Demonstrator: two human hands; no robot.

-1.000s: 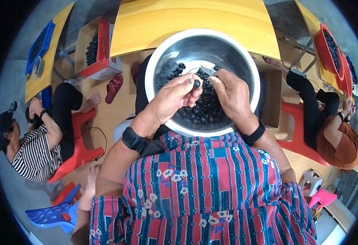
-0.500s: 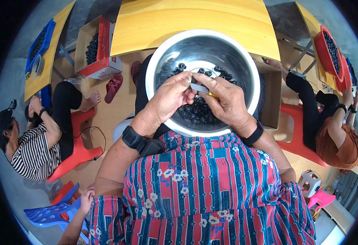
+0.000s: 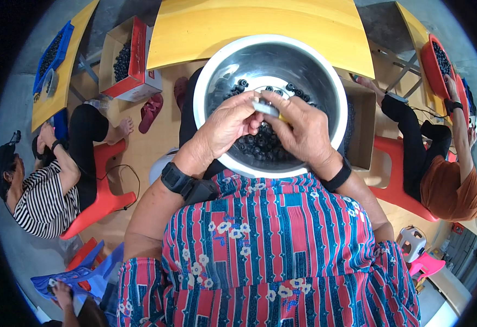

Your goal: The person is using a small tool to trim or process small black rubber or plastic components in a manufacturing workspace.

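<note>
Head view: the left hand [image 3: 225,128] and right hand [image 3: 304,131] meet over the steel bowl [image 3: 325,82], which sits on the lap. Both pinch a small pale part [image 3: 264,107] between their fingertips, above the black rings [image 3: 260,144] heaped in the bowl. A yellow table [image 3: 222,27] stands just beyond.

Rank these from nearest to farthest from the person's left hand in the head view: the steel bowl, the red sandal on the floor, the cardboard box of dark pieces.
From the left hand:
1. Steel bowl, directly under it.
2. Red sandal, on the floor to the left.
3. Cardboard box, farther left and up.
</note>
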